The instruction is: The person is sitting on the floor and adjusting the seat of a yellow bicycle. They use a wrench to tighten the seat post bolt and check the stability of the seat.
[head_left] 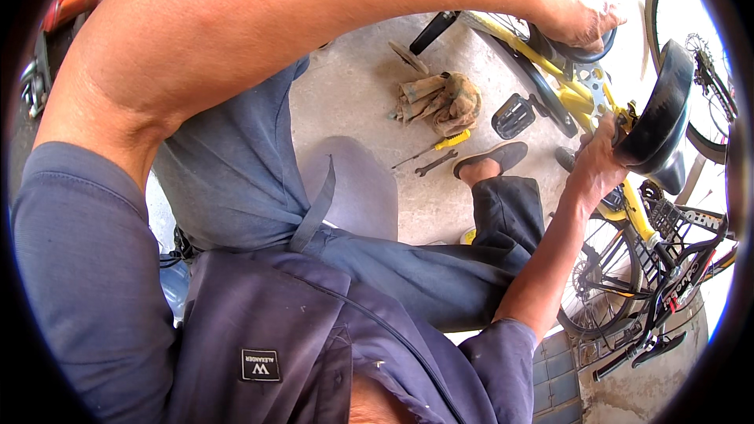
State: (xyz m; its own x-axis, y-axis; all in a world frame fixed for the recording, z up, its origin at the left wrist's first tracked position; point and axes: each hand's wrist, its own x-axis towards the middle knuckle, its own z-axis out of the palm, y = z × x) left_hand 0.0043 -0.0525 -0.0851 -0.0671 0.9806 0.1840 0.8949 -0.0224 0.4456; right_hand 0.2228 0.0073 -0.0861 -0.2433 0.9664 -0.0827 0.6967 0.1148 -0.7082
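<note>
A yellow bicycle [580, 102] is at the right, close in front of me. My left hand [583, 12] reaches across the top, its fingers curled over a dark curved part [591, 49] of the bicycle; bright light washes out the fingertips. My right hand [598, 159] grips at the underside of the black saddle [666, 114], beside the yellow frame; some fingers are hidden. Below the frame is a black pedal [514, 116]. On the floor lie a crumpled brown cloth or glove [448, 102], a yellow-handled screwdriver [452, 140] and a wrench [437, 162].
Another bicycle with a black handlebar [650, 338] stands at the lower right. A further bicycle wheel [658, 16] is at the upper right edge. My shoe [503, 159] is on the concrete floor [353, 102]. A red-orange object [78, 4] lies at the upper left.
</note>
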